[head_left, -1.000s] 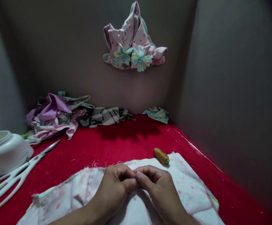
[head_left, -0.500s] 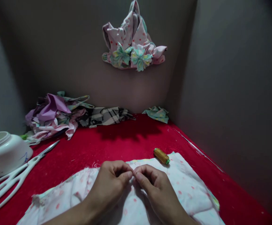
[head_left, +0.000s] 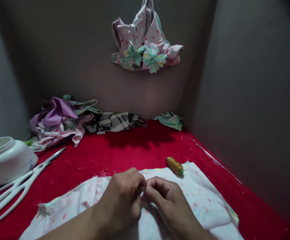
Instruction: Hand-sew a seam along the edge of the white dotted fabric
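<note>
My left hand (head_left: pixel 121 200) and my right hand (head_left: pixel 168 200) meet over a white cloth with pink dots (head_left: pixel 202 200). Thumb and forefinger are pinched together on each, and the fingertips touch or nearly touch. What they hold is too small to make out. A faint, thin, pale line, like a thread (head_left: pixel 145 200), shows just below the fingertips. Beyond my right hand, a spool of golden thread (head_left: pixel 175 165) with green ends lies on the cloth's far edge.
White-handled scissors (head_left: pixel 26 180) lie at left beside a white bowl-like container (head_left: pixel 12 160). Fabric scraps (head_left: pixel 60 116) are heaped behind, near plaid cloth (head_left: pixel 115 121) and a green piece (head_left: pixel 170 120). A dotted fabric item with bows (head_left: pixel 147 43) hangs above the red surface (head_left: pixel 125 150).
My left hand has rolled over, so its back now faces up and its thumb is hidden. My right hand keeps its pinch. The whole view has shifted slightly.
</note>
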A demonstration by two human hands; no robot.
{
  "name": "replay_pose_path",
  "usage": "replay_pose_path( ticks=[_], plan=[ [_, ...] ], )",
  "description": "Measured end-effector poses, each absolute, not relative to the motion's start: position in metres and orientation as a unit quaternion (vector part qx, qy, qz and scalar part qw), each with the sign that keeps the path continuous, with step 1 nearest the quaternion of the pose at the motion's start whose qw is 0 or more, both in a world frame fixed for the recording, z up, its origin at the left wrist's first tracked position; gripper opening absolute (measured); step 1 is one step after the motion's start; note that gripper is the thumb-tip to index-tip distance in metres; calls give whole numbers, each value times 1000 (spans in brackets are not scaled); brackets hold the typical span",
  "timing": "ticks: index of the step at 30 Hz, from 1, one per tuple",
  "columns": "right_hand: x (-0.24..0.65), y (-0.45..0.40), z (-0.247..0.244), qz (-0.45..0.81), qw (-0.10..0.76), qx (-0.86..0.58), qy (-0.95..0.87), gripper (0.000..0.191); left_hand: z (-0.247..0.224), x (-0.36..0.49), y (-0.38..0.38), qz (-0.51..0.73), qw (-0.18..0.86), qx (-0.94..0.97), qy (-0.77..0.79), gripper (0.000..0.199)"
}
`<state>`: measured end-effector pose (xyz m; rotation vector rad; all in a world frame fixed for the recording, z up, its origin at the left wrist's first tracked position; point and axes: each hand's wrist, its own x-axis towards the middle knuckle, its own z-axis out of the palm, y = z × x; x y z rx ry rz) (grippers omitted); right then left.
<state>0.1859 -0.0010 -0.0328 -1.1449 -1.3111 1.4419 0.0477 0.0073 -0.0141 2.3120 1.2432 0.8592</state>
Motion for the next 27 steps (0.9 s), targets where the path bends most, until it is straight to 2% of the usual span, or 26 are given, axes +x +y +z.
replay_pose_path(
  ticks=[15,27],
  plan=[
    [187,-2,-31,526,421,-474,-566,14,-14,60,-2,240,158,791,540,12],
    [188,-2,-30,556,427,-464,-542,15,-10,56,12,348,313,686,557,13]
  ],
)
